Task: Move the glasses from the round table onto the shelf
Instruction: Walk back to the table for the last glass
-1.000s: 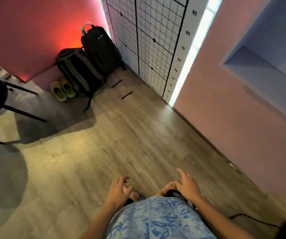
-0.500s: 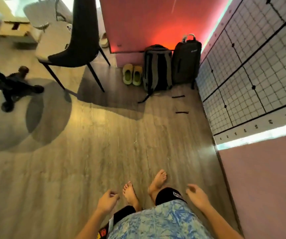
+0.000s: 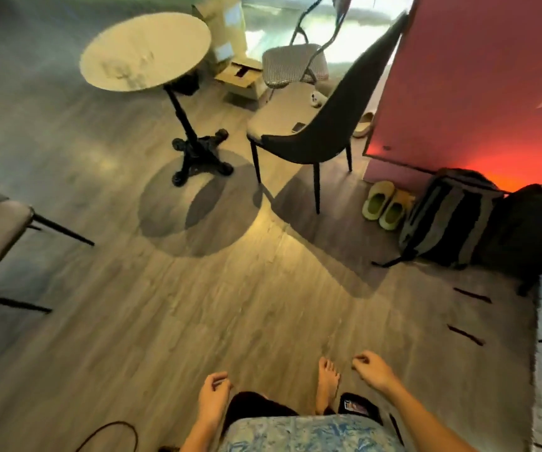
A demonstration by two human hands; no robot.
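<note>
Pale and smooth, the round table [image 3: 178,37] stands well ahead on a slim black pedestal [image 3: 185,122] with splayed feet; the glasses [image 3: 123,71] show only as faint blurred smudges on its top. The left hand [image 3: 212,399] and right hand [image 3: 372,370] hang loosely curled, holding nothing. A bare foot [image 3: 327,383] catching that pedestal, or the thin legs of the dark chair [image 3: 322,132], could likely jolt the top and topple them.

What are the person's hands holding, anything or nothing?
Nothing: the left hand and the right hand both hang loosely curled and empty.
</note>
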